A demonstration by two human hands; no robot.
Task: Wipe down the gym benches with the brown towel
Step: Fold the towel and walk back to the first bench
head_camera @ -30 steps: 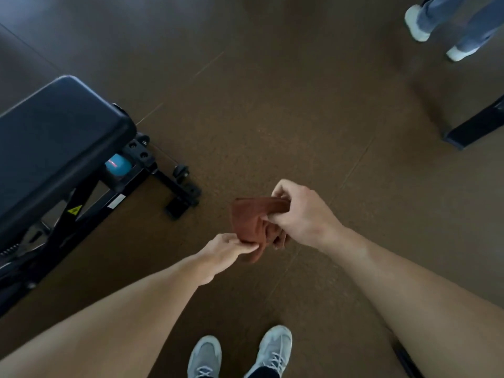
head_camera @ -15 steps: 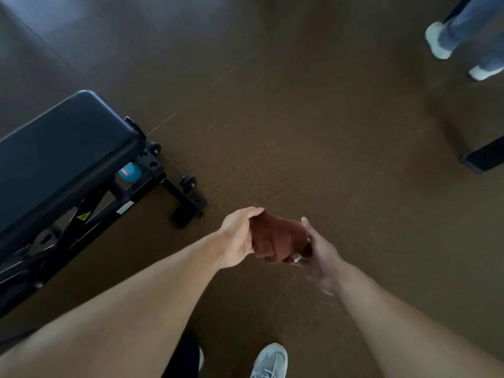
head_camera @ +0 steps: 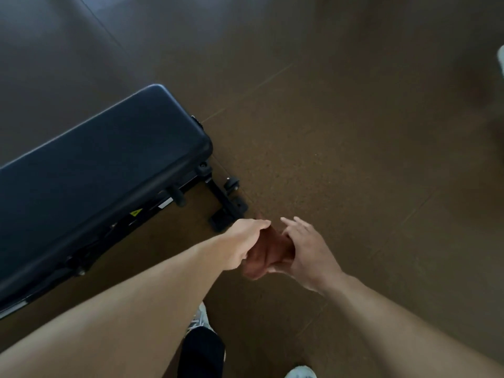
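Observation:
The brown towel (head_camera: 268, 252) is bunched between my two hands, held in front of me above the floor. My left hand (head_camera: 242, 242) grips its left side. My right hand (head_camera: 308, 252) presses against its right side with the fingers spread. A black padded gym bench (head_camera: 90, 170) stands to the left, and its near end with a wheeled foot (head_camera: 227, 205) is just beyond my left hand. Most of the towel is hidden by my hands.
The floor is brown speckled rubber with seams. My own feet in pale trainers (head_camera: 300, 372) show at the bottom edge. A white shoe of another person (head_camera: 500, 58) peeks in at the right edge.
The view has swung toward the bench, which now looms larger at left. My right hand's fingers have opened out against the towel, and the other person has nearly left the frame.

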